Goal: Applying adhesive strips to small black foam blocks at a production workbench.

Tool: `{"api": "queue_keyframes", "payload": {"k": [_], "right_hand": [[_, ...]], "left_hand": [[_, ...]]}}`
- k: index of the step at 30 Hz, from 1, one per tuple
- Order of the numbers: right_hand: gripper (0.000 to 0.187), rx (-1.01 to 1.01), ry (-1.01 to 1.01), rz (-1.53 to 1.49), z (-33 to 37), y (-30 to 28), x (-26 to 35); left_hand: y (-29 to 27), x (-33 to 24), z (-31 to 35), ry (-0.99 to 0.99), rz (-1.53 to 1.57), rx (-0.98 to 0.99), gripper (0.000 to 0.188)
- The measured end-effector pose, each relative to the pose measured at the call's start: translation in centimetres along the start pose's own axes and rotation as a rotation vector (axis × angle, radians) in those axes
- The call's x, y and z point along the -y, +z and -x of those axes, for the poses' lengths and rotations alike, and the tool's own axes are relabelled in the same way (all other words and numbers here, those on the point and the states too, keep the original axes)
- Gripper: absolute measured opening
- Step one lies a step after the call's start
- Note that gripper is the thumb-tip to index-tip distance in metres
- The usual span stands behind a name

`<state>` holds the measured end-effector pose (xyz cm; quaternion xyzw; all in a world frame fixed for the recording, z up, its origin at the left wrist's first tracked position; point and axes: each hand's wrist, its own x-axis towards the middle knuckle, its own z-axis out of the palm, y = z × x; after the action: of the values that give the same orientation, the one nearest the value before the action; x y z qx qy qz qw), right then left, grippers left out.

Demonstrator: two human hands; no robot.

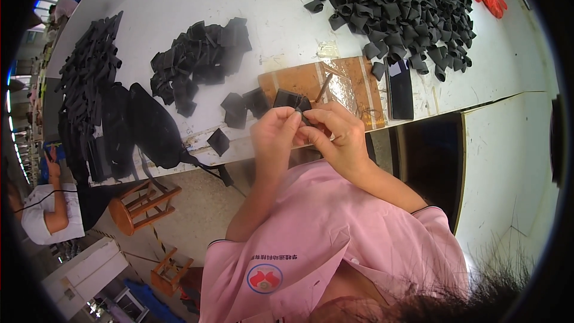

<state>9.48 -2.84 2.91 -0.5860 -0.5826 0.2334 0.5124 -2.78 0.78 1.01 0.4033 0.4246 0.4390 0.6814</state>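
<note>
Close together at the table's front edge, my left hand (275, 134) and my right hand (339, 134) pinch a small black piece (304, 118) between their fingertips. Fingers cover most of it. Just beyond them, a flat black square piece (289, 97) lies on a brown board (369, 93) with tape strips. A thin brown stick (324, 87) rests on the board beside a shiny, wet-looking patch (342, 91). Left of my hands are loose black squares (234, 110) and a heap of flat black pieces (203, 54).
A large pile of curled black pieces (400, 9) covers the far right. Nearby lie a black phone-like slab (402, 96) and red gloves (491, 0). At left are stacked black strips (92, 63) and a black padded item (152, 128). Beyond are wooden stools (124, 215) and another person (54, 215).
</note>
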Motion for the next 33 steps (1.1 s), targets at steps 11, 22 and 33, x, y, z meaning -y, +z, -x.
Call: {"api": "queue_keyframes", "payload": {"k": [11, 22, 33], "right_hand": [[0.013, -0.009, -0.154, 0.206, -0.3, -0.5, -1.1], [0.004, 0.123, 0.738, -0.773, -1.7, -2.3, -1.7], [0.025, 0.379, 0.562, -0.904, -3.2, -4.4, -0.5]], "left_hand": [[0.9, 1.2, 0.3, 0.526, -0.741, -0.08, 0.004], [1.8, -1.4, -0.2, -0.143, 0.31, 0.11, 0.018], [1.9, -2.8, -1.4, 0.008, 0.342, 0.253, 0.027]]}}
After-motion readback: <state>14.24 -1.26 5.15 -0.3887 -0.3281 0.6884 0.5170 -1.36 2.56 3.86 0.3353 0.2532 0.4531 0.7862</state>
